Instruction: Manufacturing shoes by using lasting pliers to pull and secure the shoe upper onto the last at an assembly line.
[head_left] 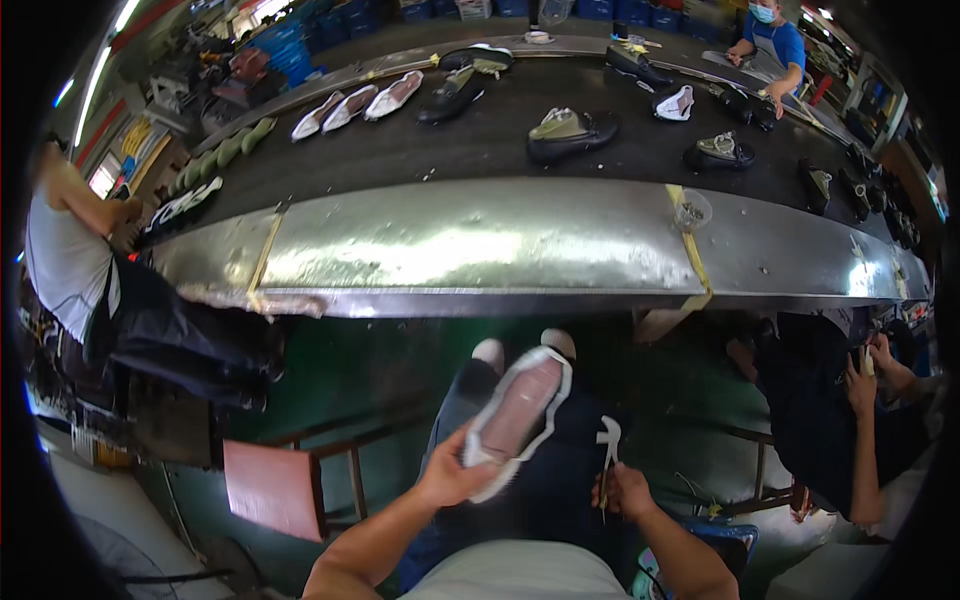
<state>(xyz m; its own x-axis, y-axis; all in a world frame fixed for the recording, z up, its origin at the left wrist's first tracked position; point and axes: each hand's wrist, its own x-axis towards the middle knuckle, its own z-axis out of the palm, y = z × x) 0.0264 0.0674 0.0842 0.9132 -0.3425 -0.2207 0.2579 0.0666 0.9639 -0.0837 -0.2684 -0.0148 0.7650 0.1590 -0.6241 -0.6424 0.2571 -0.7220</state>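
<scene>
My left hand (pixel 455 470) is closed round the heel end of a white shoe upper (pixel 552 405), held over my lap with its underside up. A pinkish-brown insole (pixel 520 405) lies within the upper's uneven white edge. Beside it on the right, apart from the shoe, my right hand (pixel 624 492) grips the handles of metal pincers (pixel 608 438). Their hooked head points up and away from me. The fingers partly hide the handles.
A metal ledge (pixel 470 240) runs before me along a dark conveyor belt (pixel 340 165) bearing several shoes. A clear cup (pixel 693 210) stands on the ledge. A stool (pixel 275 490) is at left. Co-workers (pixel 75 250) sit left, right (pixel 850 400) and across the belt (pixel 775 50).
</scene>
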